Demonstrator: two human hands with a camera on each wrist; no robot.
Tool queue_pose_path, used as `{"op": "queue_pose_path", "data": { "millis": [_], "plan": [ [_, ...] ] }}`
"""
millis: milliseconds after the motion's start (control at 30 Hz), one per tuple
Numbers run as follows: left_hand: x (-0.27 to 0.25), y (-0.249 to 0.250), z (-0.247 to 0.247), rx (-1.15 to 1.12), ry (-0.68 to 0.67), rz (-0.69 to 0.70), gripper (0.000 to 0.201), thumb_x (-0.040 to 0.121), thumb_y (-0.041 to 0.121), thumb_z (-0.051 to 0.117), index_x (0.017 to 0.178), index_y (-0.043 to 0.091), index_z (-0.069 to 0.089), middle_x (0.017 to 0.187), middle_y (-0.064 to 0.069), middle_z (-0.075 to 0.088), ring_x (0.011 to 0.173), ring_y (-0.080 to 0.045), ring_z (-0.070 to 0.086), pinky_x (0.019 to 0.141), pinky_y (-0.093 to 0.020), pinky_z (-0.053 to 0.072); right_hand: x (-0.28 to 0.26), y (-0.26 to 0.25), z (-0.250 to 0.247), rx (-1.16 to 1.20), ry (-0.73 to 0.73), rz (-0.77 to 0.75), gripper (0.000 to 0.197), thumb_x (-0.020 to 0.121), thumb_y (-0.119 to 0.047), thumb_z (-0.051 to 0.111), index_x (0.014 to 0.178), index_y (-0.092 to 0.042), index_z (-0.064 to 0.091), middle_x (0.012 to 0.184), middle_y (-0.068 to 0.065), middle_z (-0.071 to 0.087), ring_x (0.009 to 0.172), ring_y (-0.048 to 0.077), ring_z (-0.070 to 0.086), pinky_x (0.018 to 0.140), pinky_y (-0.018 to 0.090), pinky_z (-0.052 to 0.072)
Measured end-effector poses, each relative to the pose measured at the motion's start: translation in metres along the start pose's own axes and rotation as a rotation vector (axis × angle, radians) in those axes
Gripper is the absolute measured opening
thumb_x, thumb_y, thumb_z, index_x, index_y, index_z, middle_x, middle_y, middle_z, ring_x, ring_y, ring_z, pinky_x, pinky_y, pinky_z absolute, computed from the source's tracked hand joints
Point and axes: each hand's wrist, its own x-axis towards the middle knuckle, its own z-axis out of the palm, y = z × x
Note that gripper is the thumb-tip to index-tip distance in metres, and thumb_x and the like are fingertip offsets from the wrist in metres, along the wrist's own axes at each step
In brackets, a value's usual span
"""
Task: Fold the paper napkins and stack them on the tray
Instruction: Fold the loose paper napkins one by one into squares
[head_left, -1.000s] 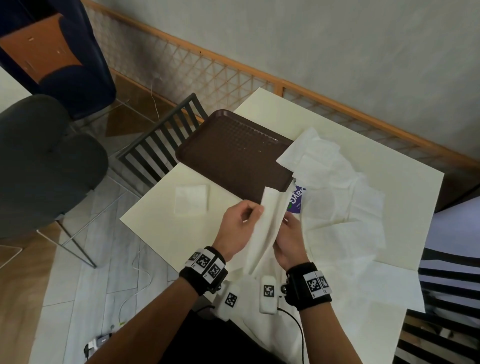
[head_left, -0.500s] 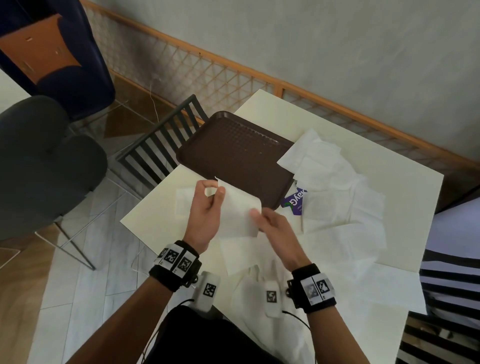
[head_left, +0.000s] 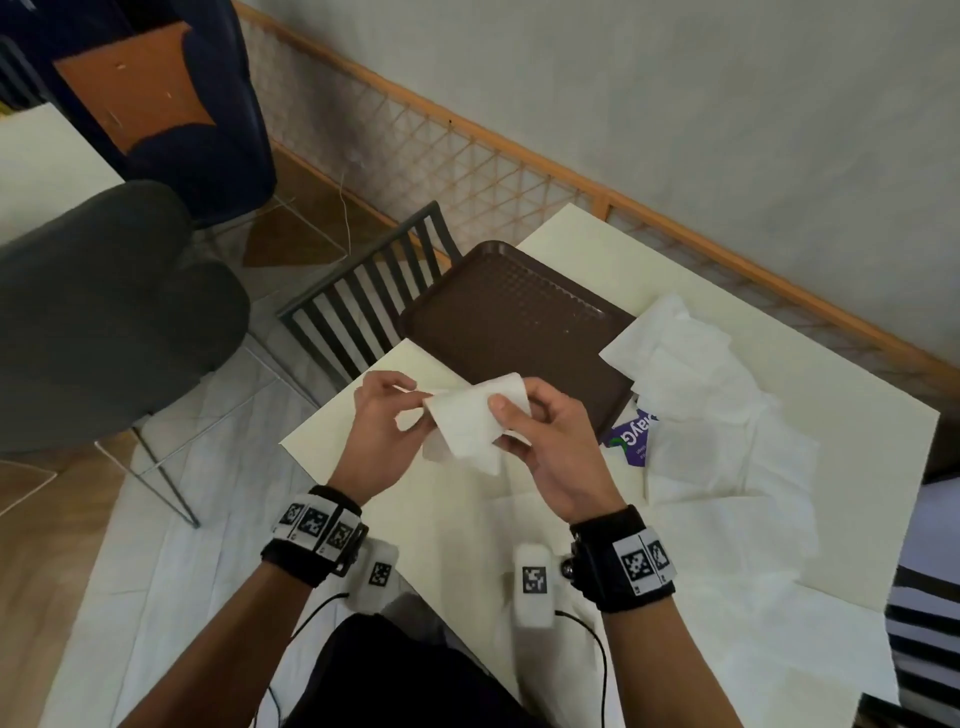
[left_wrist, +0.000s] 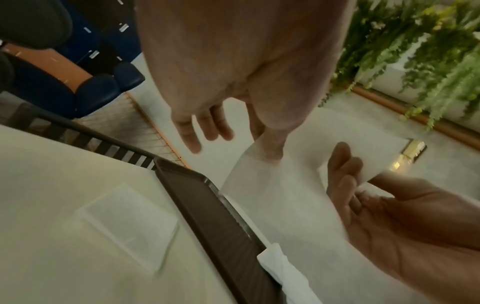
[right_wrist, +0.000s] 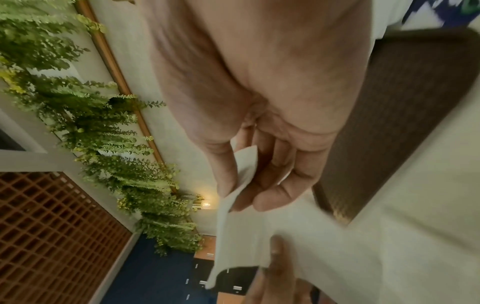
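I hold a small white napkin (head_left: 465, 418) (left_wrist: 285, 185) (right_wrist: 259, 236) in the air above the cream table (head_left: 363, 483), just in front of the brown tray (head_left: 509, 322) (left_wrist: 221, 216) (right_wrist: 389, 123). My left hand (head_left: 410, 397) (left_wrist: 259, 144) pinches its left edge, thumb on top. My right hand (head_left: 506, 423) (right_wrist: 241, 176) pinches the right edge between thumb and fingers. One folded napkin (left_wrist: 124, 222) lies on the table left of the tray; my hands hide it in the head view. Nothing lies on the tray.
A heap of unfolded napkins (head_left: 701, 415) covers the table to the right, over a purple packet (head_left: 631, 434). A slatted chair back (head_left: 363, 306) stands at the table's far-left edge, with a grey chair (head_left: 104, 312) beyond. A wooden rail and wall run behind.
The napkin went from a long strip to a wider sheet to a smaller folded piece. My hands moved left and came close together, and the right hand now pinches the napkin.
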Motion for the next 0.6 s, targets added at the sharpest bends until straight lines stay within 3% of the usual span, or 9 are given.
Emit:
{"op": "queue_pose_path", "data": {
  "millis": [33,100,167,267,467,600],
  "plan": [
    [0.002,-0.001,-0.002,-0.056,0.01,-0.036,0.018,0.096,0.009,0.078,0.109,0.022,0.082,0.126,0.005,0.06,0.117,-0.011,0.058,0.099,-0.012,0.04,0.004,0.0,0.007,0.019,0.034,-0.005,0.021,0.101,-0.008,0.076,0.12,-0.005,0.067,0.118,0.015,0.08,0.116,0.029,0.077,0.089,0.036,0.063],
    [0.005,0.004,-0.008,-0.31,-0.059,-0.173,0.018,0.106,0.014,0.066,0.11,0.021,0.082,0.12,0.004,0.076,0.108,-0.01,0.072,0.093,-0.022,0.055,0.013,0.003,0.021,-0.033,0.127,-0.031,0.032,0.096,-0.007,0.083,0.115,-0.011,0.057,0.111,0.016,0.08,0.113,0.033,0.078,0.085,0.039,0.066],
    [0.007,0.01,-0.015,-0.541,-0.117,-0.293,0.025,0.113,0.016,0.055,0.116,0.013,0.08,0.111,-0.004,0.081,0.101,-0.022,0.078,0.085,-0.034,0.064,0.023,0.013,0.03,-0.235,0.217,-0.074,0.046,0.089,-0.015,0.091,0.113,-0.022,0.052,0.102,0.014,0.08,0.103,0.032,0.08,0.083,0.045,0.069],
    [0.012,0.014,-0.023,-0.71,-0.127,-0.416,0.032,0.116,0.018,0.047,0.118,0.008,0.077,0.105,-0.008,0.081,0.091,-0.025,0.076,0.075,-0.032,0.062,0.032,0.027,0.038,-0.5,0.286,-0.105,0.052,0.079,-0.032,0.094,0.106,-0.039,0.05,0.095,0.001,0.079,0.091,0.019,0.079,0.083,0.051,0.068],
    [0.024,0.001,-0.034,-0.772,-0.122,-0.523,0.036,0.115,0.02,0.042,0.115,0.004,0.075,0.115,-0.021,0.078,0.096,-0.032,0.074,0.082,-0.041,0.059,0.041,0.035,0.05,-0.573,0.314,-0.121,0.049,0.084,-0.023,0.094,0.107,-0.03,0.051,0.092,-0.003,0.08,0.082,0.012,0.08,0.079,0.047,0.069],
    [0.032,-0.005,-0.038,-0.809,-0.126,-0.601,0.048,0.116,0.044,0.039,0.12,0.011,0.073,0.111,-0.011,0.082,0.099,-0.03,0.079,0.083,-0.039,0.061,0.047,0.037,0.057,-0.636,0.307,-0.115,0.049,0.086,-0.025,0.093,0.111,-0.028,0.051,0.096,-0.004,0.08,0.082,0.007,0.079,0.078,0.042,0.07]
  ]
}}
